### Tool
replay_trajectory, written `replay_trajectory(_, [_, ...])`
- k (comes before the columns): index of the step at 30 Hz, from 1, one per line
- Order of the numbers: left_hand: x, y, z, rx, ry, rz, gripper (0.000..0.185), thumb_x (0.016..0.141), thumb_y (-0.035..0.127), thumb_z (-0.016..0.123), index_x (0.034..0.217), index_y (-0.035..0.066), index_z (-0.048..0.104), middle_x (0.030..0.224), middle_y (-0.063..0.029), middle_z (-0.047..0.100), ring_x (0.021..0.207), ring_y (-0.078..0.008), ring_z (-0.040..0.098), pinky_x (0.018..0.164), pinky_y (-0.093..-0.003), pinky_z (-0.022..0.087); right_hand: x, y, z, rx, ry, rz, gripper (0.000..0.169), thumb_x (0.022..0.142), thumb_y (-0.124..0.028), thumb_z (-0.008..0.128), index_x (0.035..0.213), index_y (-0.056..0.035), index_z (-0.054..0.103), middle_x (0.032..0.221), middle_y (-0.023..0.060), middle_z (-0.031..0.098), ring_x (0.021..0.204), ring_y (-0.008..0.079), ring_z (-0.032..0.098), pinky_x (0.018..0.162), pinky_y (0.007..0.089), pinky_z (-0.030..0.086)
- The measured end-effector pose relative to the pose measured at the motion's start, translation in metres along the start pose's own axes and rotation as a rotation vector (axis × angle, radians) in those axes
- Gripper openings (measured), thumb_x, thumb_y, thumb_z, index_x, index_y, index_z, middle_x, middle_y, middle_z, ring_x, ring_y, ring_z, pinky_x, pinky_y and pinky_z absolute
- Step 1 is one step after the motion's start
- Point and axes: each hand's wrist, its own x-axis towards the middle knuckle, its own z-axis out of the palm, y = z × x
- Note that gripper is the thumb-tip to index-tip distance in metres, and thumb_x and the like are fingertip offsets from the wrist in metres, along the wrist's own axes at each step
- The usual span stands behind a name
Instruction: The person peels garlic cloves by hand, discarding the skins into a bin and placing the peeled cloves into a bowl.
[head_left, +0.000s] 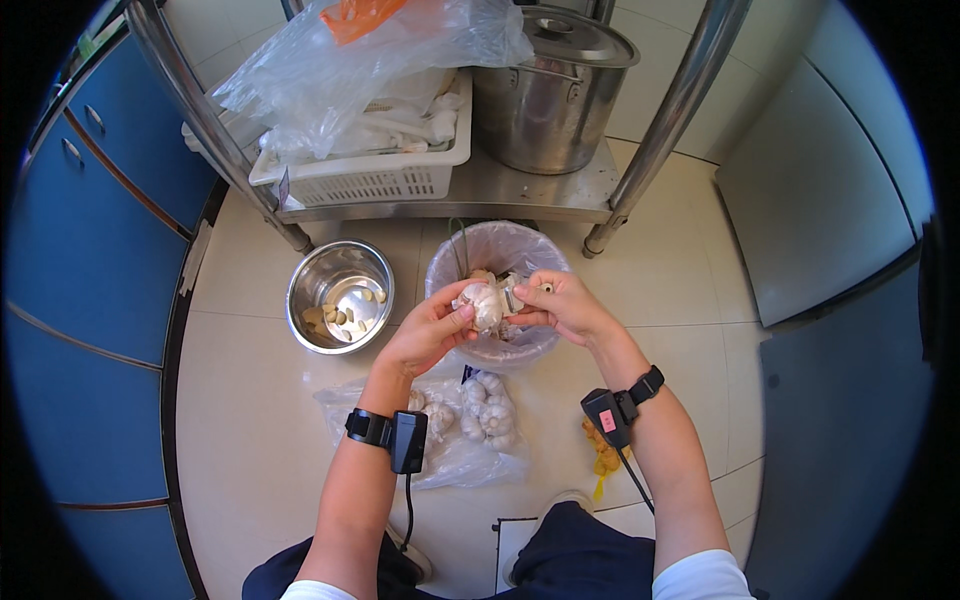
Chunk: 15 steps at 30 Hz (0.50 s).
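Note:
A whole garlic bulb (489, 306) with pale, papery skin is held in my left hand (429, 327), thumb on its near side. My right hand (564, 306) grips a small hand tool (513, 294) against the bulb's right side. That tool has a metal part and a pale handle end with a hole; my fingers hide much of it. Both hands are over a bin (444, 264) lined with a clear plastic bag, where garlic skins lie. To the left stands a stainless steel bowl (294, 292) holding several peeled garlic cloves (339, 315).
Nearer me, a plastic bag (480, 471) lies on the tiles with netted garlic bulbs (491, 412). Ginger (604, 453) in yellow netting lies by my right forearm. Beyond the bin, a steel rack (450, 208) bears a white basket (375, 184) and a lidded stockpot (555, 112). Blue cabinets (97, 262) flank the left.

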Motion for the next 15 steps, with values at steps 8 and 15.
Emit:
replay_trajectory(8, [0.008, 0.0, 0.009, 0.406, 0.149, 0.152, 0.044, 0.085, 0.018, 0.064, 0.122, 0.002, 0.047, 0.106, -0.0036, 0.058, 0.093, -0.0097, 0.054, 0.078, -0.0236, 0.044, 0.009, 0.003, -0.001, -0.503, -0.01, -0.221, 0.018, 0.083, -0.018, 0.066, 0.074, -0.0039, 0.061, 0.078, 0.0, 0.06, 0.074, 0.0081, 0.058, 0.067, 0.0218, 0.049])
replay_trajectory(15, [0.001, 0.001, 0.002, 0.344, -0.001, 0.03, 0.045, 0.086, 0.026, 0.062, 0.122, 0.001, 0.049, 0.107, -0.0022, 0.058, 0.096, -0.0101, 0.053, 0.079, -0.0243, 0.044, -0.001, 0.001, 0.003, -0.236, -0.058, -0.076, 0.014, 0.084, -0.018, 0.065, 0.078, -0.0047, 0.062, 0.076, -0.0003, 0.06, 0.07, 0.0067, 0.057, 0.063, 0.0215, 0.048])
